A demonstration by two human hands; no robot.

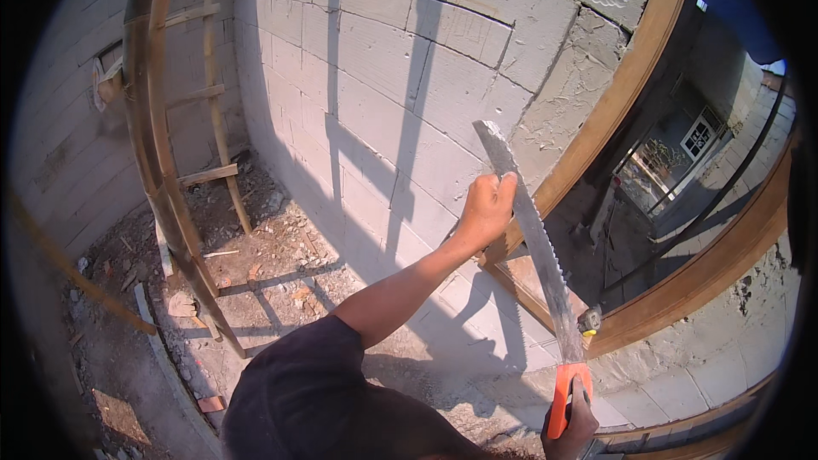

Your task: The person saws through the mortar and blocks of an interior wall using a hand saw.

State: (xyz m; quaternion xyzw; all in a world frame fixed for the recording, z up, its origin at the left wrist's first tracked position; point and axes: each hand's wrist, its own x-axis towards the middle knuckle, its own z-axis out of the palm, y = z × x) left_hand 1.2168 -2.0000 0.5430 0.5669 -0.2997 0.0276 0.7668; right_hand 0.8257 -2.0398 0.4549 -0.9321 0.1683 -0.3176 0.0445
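A hand saw (537, 238) with a long grey toothed blade is held out in front of the block wall. My right hand (577, 428) is wrapped round its orange handle (564, 396) near the lower edge. Farther up, my left hand (488, 211) is closed at the blade near the tip, thumb uppermost; its fingers are partly hidden. Whitish residue clings to the blade's end. Behind the lower blade, a small tape measure (590, 320) rests at the corner of the wooden window frame (635, 332).
The pale block wall (366, 60) rises ahead, with mortar patched beside the frame. A wooden ladder (162, 119) leans at the left. Rubble and wood scraps (281, 247) cover the ground. Through the frame opening, another wall with a small window (701, 132) shows.
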